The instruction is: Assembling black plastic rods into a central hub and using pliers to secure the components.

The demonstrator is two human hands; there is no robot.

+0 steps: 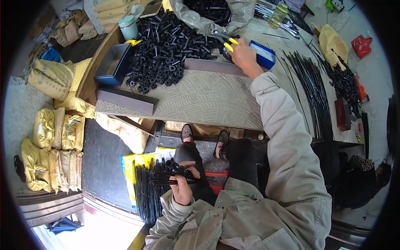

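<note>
Black rods in left hand, pliers in right hand

Left hand grips thin black rods over lap; right hand on yellow-handled pliers beside black parts pile.

I'm looking down into a small assembly workshop. A worn worktable carries a heap of black plastic parts, with bundles of thin black rods alongside. Filled yellow sacks are stacked on the floor.
</note>
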